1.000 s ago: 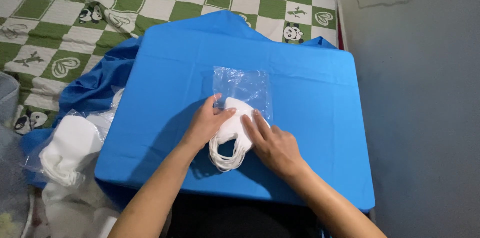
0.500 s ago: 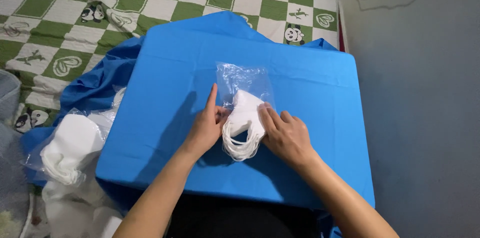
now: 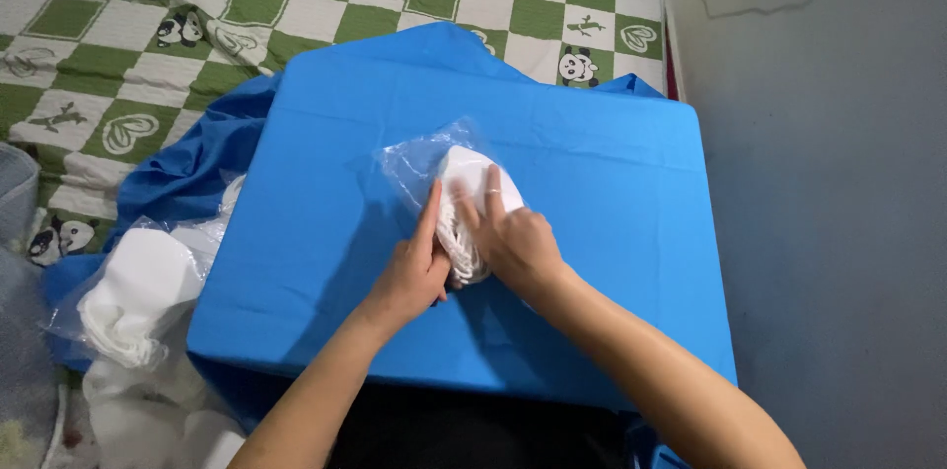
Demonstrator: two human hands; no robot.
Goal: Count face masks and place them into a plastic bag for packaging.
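Two bare forearms, no sleeves visible up to the near edge. Bare left hand [image 3: 412,277] without jewellery. Bare right hand [image 3: 513,242] wearing one thin pale ring (on a middle finger).

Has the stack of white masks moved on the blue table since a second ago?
Yes. The stack of white masks has slid away from the blue table's near edge, further into the clear plastic bag.

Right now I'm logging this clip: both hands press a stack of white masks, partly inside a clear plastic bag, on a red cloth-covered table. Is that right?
Not quite. The head view shows the cloth is blue, not red. The rest holds: the left hand and right hand press the stack of white masks, partly inside the clear plastic bag, on the table.
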